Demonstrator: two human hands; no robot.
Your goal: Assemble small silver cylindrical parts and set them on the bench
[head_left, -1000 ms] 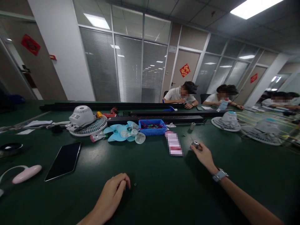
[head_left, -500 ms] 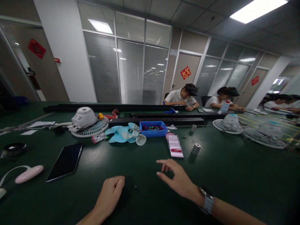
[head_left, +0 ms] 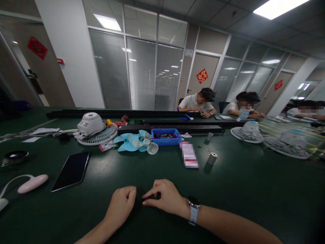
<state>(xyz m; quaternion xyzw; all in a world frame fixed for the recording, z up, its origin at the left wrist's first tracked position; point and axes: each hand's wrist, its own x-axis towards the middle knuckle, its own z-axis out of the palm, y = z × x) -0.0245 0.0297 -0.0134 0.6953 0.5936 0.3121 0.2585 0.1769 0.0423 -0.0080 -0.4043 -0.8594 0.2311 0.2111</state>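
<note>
My left hand (head_left: 121, 206) is curled into a fist just above the green table. Anything inside its fingers is hidden. Close beside it on the right, my right hand (head_left: 165, 198) points inward with thumb and forefinger drawn into a near pinch low over the tabletop. Whatever is at those fingertips is too small and dark to make out. A watch (head_left: 193, 208) is on the right wrist. Beyond that hand lies a pink phone-shaped item (head_left: 190, 155), partly blurred out. A short metal cylinder (head_left: 212, 158) stands to its right.
Light blue fan blades (head_left: 134, 141) and a blue bin (head_left: 166, 137) of wires lie ahead. A white fan housing (head_left: 92, 128) and a black tablet (head_left: 71, 171) are at left. More fan parts (head_left: 247, 132) stand at right. People (head_left: 195, 103) sit across the table.
My right hand has moved left and closed its thumb and forefinger toward each other where a small dark piece lay. That piece no longer shows. My left fist has stayed nearly still.
</note>
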